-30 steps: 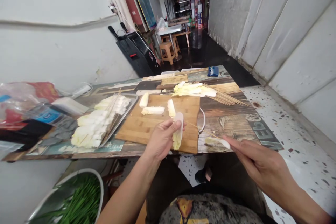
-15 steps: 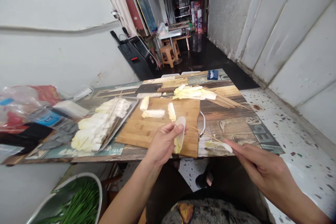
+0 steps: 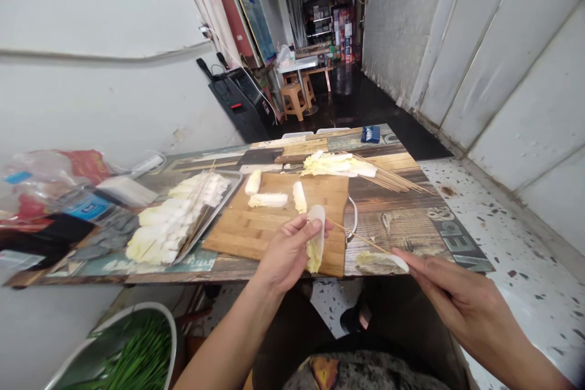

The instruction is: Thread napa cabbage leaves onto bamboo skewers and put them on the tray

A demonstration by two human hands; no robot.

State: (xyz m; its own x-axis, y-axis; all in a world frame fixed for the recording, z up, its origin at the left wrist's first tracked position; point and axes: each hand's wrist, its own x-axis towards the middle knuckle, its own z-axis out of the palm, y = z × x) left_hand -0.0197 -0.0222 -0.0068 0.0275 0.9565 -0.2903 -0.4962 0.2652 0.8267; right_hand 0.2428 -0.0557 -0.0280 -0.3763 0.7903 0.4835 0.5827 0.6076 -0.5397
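The leaf is in the left hand, pressed between the thumb and the fingers, with its white end up and its yellow end down. From the right of this grip, a skewer points toward the leaf; the right hand is pinched on its other end. The fingers hide the tip, so I cannot tell whether it has entered the leaf. Below the right fingertips, a second leaf lies on the table. Under and behind the left grip is the board, carrying three cut pieces. Farther beyond lies a pile of leaves, over a bundle of skewers. Well to the left of the grip, a tray bears rows of leaves; lower left, a bowl holds greens.
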